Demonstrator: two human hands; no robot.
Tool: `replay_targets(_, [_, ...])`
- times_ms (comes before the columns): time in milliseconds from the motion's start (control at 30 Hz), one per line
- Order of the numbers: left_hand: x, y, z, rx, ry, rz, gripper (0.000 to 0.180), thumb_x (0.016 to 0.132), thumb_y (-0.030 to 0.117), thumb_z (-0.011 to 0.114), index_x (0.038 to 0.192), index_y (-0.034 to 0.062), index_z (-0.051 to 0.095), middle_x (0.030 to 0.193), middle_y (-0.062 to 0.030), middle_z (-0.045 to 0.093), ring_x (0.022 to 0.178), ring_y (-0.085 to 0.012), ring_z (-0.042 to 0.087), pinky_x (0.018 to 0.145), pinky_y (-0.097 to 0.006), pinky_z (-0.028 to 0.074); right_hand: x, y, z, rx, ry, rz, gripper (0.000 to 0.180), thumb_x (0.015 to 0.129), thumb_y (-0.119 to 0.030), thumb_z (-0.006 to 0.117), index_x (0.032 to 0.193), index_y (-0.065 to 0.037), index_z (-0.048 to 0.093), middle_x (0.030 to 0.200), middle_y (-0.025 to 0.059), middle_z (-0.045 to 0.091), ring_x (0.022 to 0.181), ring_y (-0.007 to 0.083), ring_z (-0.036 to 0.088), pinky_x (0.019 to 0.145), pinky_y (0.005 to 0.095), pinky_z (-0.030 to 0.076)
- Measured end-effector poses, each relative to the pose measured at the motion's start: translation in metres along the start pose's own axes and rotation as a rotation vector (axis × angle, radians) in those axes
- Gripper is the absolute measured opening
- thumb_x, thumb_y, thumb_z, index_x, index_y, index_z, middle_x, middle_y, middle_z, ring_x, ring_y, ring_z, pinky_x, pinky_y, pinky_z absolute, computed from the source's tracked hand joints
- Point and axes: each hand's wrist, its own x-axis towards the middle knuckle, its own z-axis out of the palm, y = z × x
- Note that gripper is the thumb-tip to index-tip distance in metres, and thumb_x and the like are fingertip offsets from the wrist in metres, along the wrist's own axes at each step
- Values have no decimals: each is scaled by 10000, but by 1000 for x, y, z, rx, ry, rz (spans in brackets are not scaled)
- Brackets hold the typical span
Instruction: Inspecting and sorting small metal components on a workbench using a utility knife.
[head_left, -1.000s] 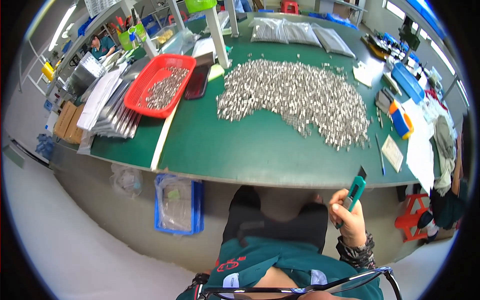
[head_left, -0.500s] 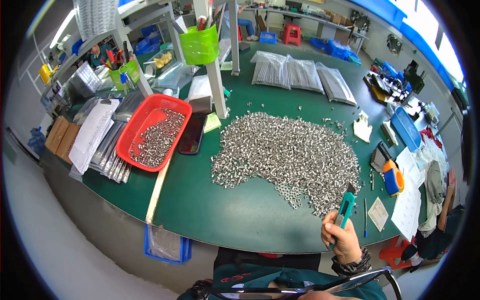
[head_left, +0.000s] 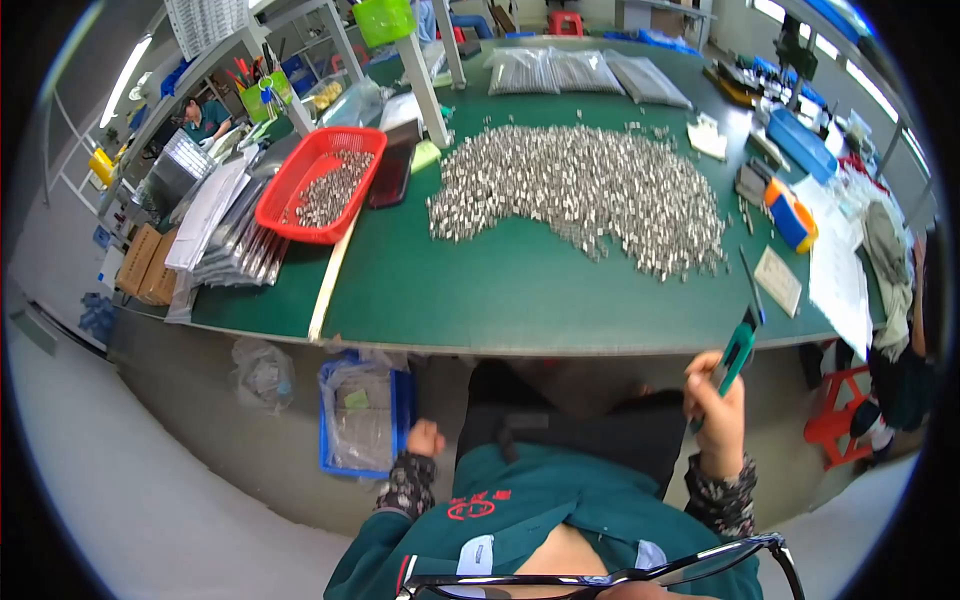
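My right hand (head_left: 716,405) is wrapped round a teal utility knife (head_left: 738,358), held upright just in front of the table's near edge. Its dark blade end points up and away from me. Beside my lap, next to the blue crate, my left hand (head_left: 427,438) hangs low with the fingers curled in. Nothing shows in it. A wide heap of small metal ring-shaped parts (head_left: 590,190) covers the middle of the green table (head_left: 480,300). More such parts lie in a red plastic basket (head_left: 268,212) at the left.
Below the table edge stands a blue crate (head_left: 402,410) lined with clear plastic. Papers (head_left: 838,290), a small card (head_left: 778,280) and an orange-and-blue tape dispenser (head_left: 792,215) lie at the right. Bagged parts (head_left: 555,73) rest at the back. A red stool (head_left: 838,420) stands right.
My view has tilted down and back, bringing my lap and left hand into sight. My right hand, still holding the knife, has moved from over the table to in front of its edge.
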Motion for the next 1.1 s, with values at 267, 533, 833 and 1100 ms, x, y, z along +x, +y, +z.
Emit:
replay_targets(267, [-51, 203, 16, 10, -58, 620, 127, 802, 22, 466, 922, 6, 501, 684, -29, 552, 601, -60, 502, 559, -182, 412, -28, 34, 5, -209, -54, -4, 71, 772, -53, 513, 836, -23, 506, 587, -40, 423, 500, 21, 369, 451, 161, 298])
replay_targets(533, [-72, 203, 47, -248, -202, 664, 90, 821, 72, 486, 885, 25, 445, 740, -91, 583, 591, -88, 509, 563, -197, 411, -49, 131, -24, -914, -25, -98, 149, 700, -121, 557, 840, -74, 550, 776, 119, 568, 725, 349, 531, 607, 399, 428])
replay_targets(833, [-78, 272, 47, -362, -51, 868, 93, 832, 55, 456, 914, 16, 433, 784, -115, 585, 559, -78, 478, 545, -190, 405, -51, 174, -39, -1379, -166, -43, 147, 654, -140, 606, 762, -55, 553, 800, 116, 544, 689, 312, 555, 612, 400, 450])
replay_targets(1100, [-55, 323, 42, -343, -115, 1025, 118, 842, 120, 471, 879, 10, 450, 746, -85, 571, 596, -84, 494, 557, -194, 417, -52, 153, -47, -1291, -327, -36, 173, 658, -173, 618, 720, -31, 540, 761, 147, 556, 691, 322, 546, 600, 409, 439])
